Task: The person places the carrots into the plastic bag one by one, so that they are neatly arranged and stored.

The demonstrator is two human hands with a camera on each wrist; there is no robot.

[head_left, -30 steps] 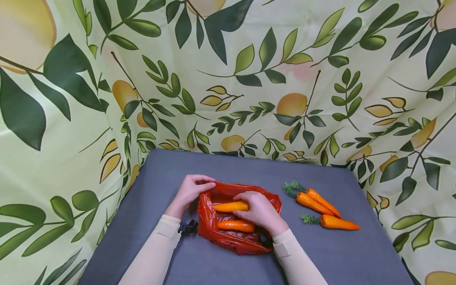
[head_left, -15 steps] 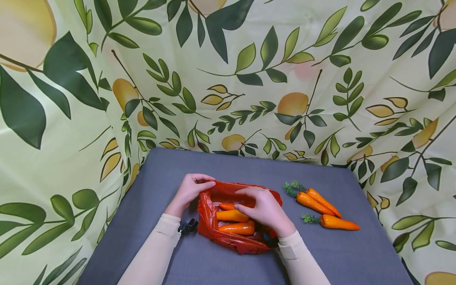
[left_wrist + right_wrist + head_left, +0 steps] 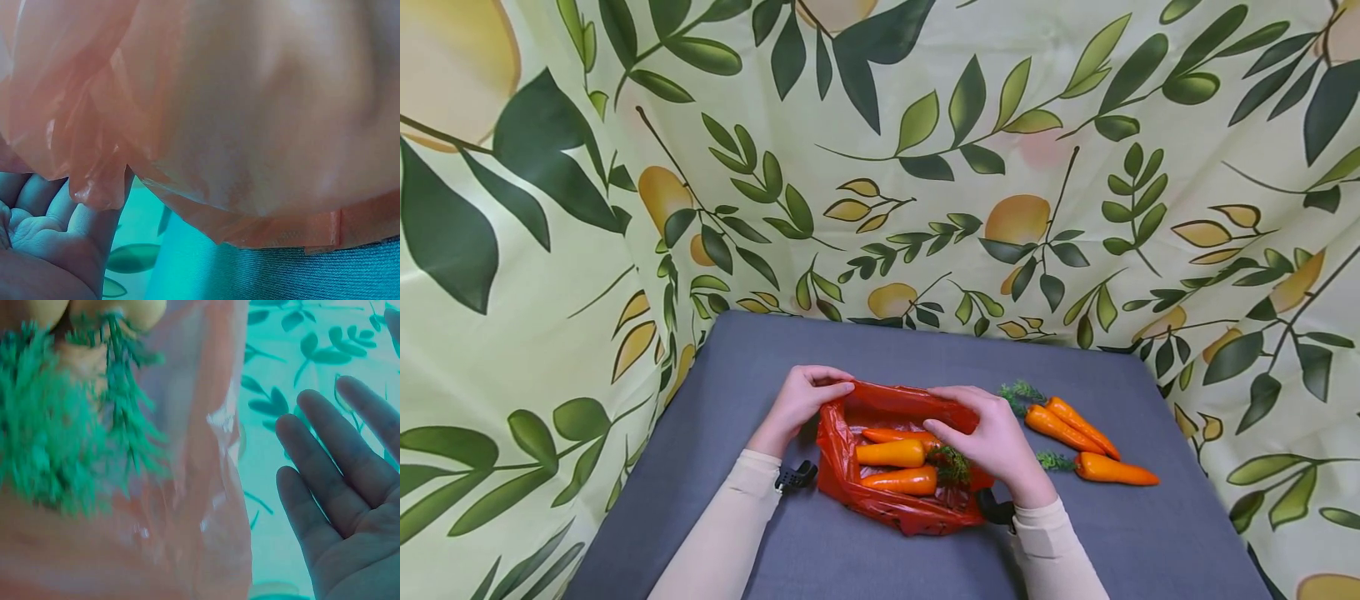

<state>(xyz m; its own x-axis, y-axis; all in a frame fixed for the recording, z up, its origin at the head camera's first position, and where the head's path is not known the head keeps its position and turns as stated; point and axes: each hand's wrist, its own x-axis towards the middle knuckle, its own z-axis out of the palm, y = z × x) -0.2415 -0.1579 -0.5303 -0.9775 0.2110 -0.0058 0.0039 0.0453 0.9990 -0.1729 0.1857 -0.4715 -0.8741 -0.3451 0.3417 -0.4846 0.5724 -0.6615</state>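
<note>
A smooth grey cloth covers the surface (image 3: pixel 790 550), so the bag on it would probably slide if tugged; light contact seems wiser. The red bag (image 3: pixel 895 515), thin, glossy and creased, gapes upward; loading it appears to be the step in hand, and such limp plastic needs its mouth held wide. The left hand (image 3: pixel 796 410) does that, pinching the rim at the far left corner between thumb and fingers. The right hand (image 3: pixel 992 437) is spread over the bag's right side, holding nothing; whether its fingertips brush the rim I can't quite tell.

Three visible carrots in the bag (image 3: pixel 891 453) lie side by side, tips hidden or leftward; further ones would pack best laid parallel. Three loose carrots (image 3: pixel 1117 469) sit right of it, smooth, shiny tapers best gripped round their thick ends. Smallest are the feathery green tops (image 3: pixel 953 465), which could snag plastic.
</note>
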